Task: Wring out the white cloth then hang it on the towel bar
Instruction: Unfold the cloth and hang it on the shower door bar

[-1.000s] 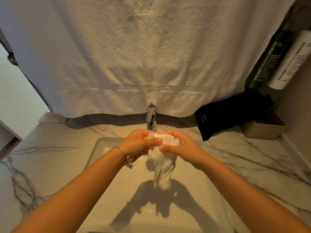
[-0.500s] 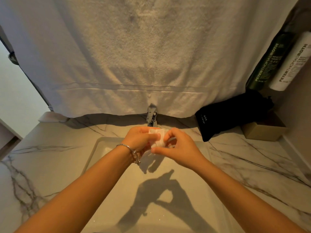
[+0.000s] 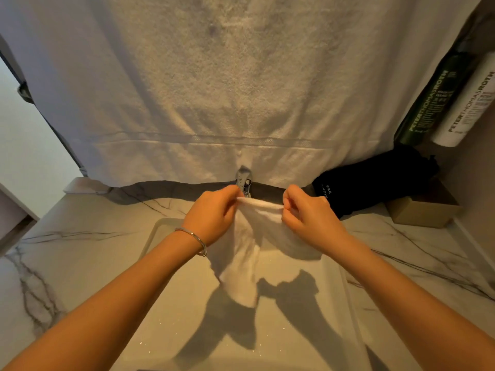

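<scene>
Holding the cloth (image 3: 245, 253) by its top edge, both grips pinched closed on it: left hand (image 3: 214, 215) at 9 o'clock end, right hand (image 3: 308, 218) at 3 o'clock end. Edge stretched taut between them, likely to open it flat for hanging. Rest droops over the sink (image 3: 150, 236), probably so drips land in the basin; nothing else visible in it. Big towel (image 3: 214, 89) hangs at 12 o'clock; bar itself not in view. Black pouch (image 3: 375, 180) and open box (image 3: 423, 212) on tabletop at 2 o'clock; box contents can't tell.
</scene>
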Demonstrator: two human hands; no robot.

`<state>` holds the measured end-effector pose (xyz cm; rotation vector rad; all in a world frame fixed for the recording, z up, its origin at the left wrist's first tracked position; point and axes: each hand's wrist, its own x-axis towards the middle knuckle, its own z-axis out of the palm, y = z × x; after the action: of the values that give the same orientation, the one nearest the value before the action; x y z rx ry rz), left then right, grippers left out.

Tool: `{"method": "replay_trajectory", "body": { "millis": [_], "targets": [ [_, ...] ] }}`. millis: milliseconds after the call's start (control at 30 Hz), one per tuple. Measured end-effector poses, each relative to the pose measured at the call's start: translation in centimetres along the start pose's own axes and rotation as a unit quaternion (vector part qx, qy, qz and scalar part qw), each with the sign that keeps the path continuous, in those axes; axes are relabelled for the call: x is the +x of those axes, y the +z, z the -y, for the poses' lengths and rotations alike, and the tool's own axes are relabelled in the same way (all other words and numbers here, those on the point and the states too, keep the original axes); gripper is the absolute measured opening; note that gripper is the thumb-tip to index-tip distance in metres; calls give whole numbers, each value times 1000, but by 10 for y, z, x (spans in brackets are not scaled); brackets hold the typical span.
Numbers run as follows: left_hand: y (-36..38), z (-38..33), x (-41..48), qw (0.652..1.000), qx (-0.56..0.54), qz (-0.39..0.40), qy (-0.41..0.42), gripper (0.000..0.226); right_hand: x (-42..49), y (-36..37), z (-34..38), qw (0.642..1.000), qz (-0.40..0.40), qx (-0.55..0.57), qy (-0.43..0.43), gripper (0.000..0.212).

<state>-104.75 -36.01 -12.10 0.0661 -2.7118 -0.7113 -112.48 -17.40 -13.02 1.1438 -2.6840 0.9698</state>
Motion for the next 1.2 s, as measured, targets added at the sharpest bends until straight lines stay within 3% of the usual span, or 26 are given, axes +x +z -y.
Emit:
{"method": "replay_trajectory", "body": {
  "millis": [67, 100, 167, 233, 300, 367, 433, 500, 600, 633, 733, 833, 900, 933, 967, 1033, 1067, 1100, 1167, 1200],
  "targets": [
    [-6, 5, 7, 999, -30, -45, 4, 19, 5, -12, -1, 992, 48, 117, 14, 17],
    [-10, 8, 11, 999, -36, -29, 3, 27, 7, -20, -4, 981, 95, 167, 28, 20],
    [-19, 18, 17, 997, -28, 76, -1, 43, 7, -33, -12, 953, 240, 178, 49, 24],
    [-31, 26, 20, 979, -6, 202, -9, 49, 6, -39, -20, 930, 347, 101, 62, 24],
    [-41, 31, 24, 966, 27, 256, -10, 46, 11, -39, -26, 959, 279, -19, 40, 22],
    [-47, 32, 31, 971, 38, 236, -13, 36, 18, -40, -25, 977, 170, -124, 19, 20],
    [-50, 28, 36, 975, 32, 220, -6, 29, 22, -42, -24, 965, 207, -157, 20, 29],
    [-48, 27, 38, 978, 8, 208, 3, 29, 20, -44, -24, 961, 248, -117, 38, 28],
    [-47, 26, 39, 978, -50, 204, -6, 27, 19, -44, -23, 997, 59, -12, 48, 20],
    [-48, 26, 39, 978, -63, 201, -10, 27, 20, -45, -22, 997, 40, 40, 49, 20],
    [-53, 33, 42, 983, -106, 148, -24, 34, 19, -50, -18, 972, 117, 191, 72, 31],
    [-57, 35, 42, 981, -121, 151, -34, 28, 13, -53, -22, 921, 165, 328, 131, 9],
    [-56, 33, 41, 976, -64, 207, -31, 25, 10, -48, -27, 904, 248, 306, 167, 19],
    [-57, 32, 43, 978, -33, 206, -21, 25, 11, -46, -30, 915, 251, 263, 172, 19],
    [-58, 30, 45, 986, -10, 166, -5, 25, 16, -46, -29, 940, 200, 220, 165, 14],
    [-59, 26, 50, 997, 5, 71, 28, 24, 28, -49, -24, 984, 3, 136, 118, 12],
    [-60, 23, 52, 996, 24, 74, 45, 23, 32, -53, -22, 989, -52, 106, 91, 14],
    [-59, 20, 52, 989, 59, 125, 60, 21, 34, -58, -22, 992, -28, 99, 74, 16],
    [-57, 21, 47, 966, 104, 227, 72, 22, 29, -66, -19, 967, 216, 117, 67, 17],
    [-59, 24, 46, 968, 94, 219, 74, 27, 25, -67, -17, 940, 311, 118, 69, 18]
  ]
}}
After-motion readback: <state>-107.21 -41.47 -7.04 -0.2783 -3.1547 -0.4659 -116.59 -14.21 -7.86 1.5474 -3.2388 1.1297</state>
